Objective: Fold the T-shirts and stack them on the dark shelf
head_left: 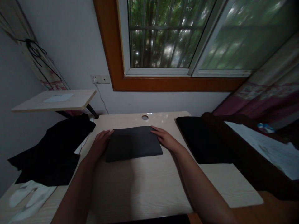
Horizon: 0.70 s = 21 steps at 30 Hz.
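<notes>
A dark grey, flat rectangular piece (pixel 134 143) lies on the wooden desk (pixel 149 186) in front of me. It looks like folded cloth, though the dim light leaves its kind uncertain. Along its left edge rests my left hand (pixel 100 141), fingers stretched toward the far left corner. My right hand (pixel 165 139) is at the far right corner, its fingers spread and lying on the edge. Neither hand is wrapped round the piece. To the right lies a black, flat folded piece (pixel 202 140), apart from my right hand.
Rumpled black cloth (pixel 51 149) covers the desk's left side, with white gloves or cloth (pixel 31 197) before it. A raised shelf (pixel 79 99) stands at the back left. Behind the desk are a wall socket (pixel 100 79) and a window (pixel 168 37). A round hole (pixel 145 117) pierces the desktop.
</notes>
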### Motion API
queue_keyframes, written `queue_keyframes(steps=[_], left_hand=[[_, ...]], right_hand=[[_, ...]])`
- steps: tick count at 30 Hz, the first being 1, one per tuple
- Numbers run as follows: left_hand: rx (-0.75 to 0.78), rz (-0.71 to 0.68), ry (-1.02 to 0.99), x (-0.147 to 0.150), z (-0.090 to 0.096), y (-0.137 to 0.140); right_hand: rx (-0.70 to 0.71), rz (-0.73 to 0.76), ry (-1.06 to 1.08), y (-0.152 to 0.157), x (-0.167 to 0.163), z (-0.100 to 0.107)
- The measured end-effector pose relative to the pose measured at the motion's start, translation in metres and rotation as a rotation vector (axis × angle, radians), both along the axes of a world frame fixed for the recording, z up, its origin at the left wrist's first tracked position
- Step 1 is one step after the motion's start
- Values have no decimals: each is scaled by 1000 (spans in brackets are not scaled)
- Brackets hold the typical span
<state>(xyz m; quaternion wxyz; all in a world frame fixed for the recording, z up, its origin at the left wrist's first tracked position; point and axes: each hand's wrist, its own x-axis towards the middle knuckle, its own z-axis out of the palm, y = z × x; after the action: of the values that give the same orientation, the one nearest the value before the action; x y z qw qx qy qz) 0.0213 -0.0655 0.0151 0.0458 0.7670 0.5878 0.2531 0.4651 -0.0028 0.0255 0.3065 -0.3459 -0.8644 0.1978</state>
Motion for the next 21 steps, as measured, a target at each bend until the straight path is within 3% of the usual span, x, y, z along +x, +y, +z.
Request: queue_keyframes(steps=[11,21], left_hand=[[-64,6,68,-14,-8,2],[-181,-59,58,-19,0,-4]], right_hand=[[-88,27,11,-1,3,3],[-259,103,12,3,17,6]])
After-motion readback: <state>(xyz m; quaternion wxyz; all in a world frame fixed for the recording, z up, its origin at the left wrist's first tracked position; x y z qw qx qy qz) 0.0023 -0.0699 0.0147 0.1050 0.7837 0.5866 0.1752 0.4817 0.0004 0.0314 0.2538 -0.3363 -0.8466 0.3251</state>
